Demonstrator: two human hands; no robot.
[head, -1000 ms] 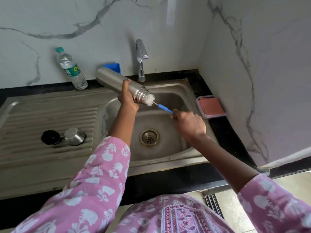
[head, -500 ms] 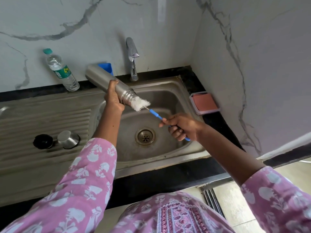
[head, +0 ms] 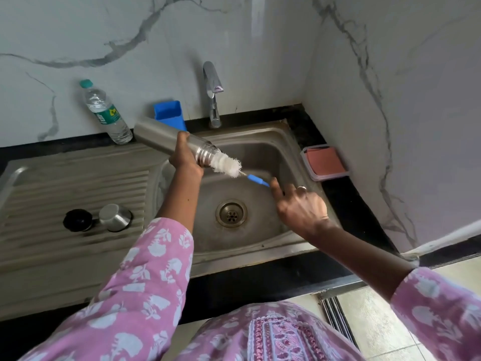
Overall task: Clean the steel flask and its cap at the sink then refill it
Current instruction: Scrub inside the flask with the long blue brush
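The steel flask (head: 166, 138) is held in the air over the back left corner of the sink bowl (head: 260, 149). It is tipped so its open mouth points down into the bowl. It is gripped near the mouth by the left hand (head: 186, 162), with the fingers curled round it. The white brush (head: 226, 165) is stuck partly out of the mouth. Its blue handle (head: 257, 180) is pinched at the end by the right hand (head: 302, 209), with 1 finger laid along it. The steel cap (head: 114, 217) and a black stopper (head: 77, 220) are set side by side on the ribbed drainboard (head: 65, 183), left of the bowl. 1 water bottle (head: 104, 113) is stood at the back edge.
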